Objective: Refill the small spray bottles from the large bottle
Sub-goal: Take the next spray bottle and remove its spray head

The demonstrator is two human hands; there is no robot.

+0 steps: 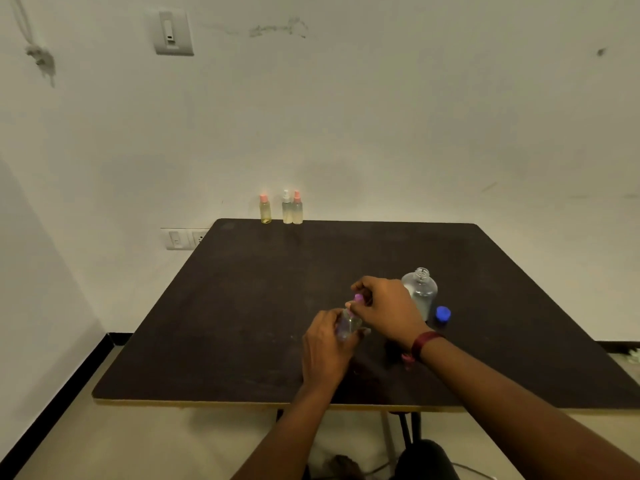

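While my left hand grips the half-hidden spray bottle, my right hand pinches its cap above the dark table.

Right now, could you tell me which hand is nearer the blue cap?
Right. The right hand pinches the purple top of the small bottle, just left of the blue cap; the left hand grips that bottle's body, farther left.

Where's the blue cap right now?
Head view: the blue cap lies on the table, right of centre, beside the base of the uncapped large bottle.
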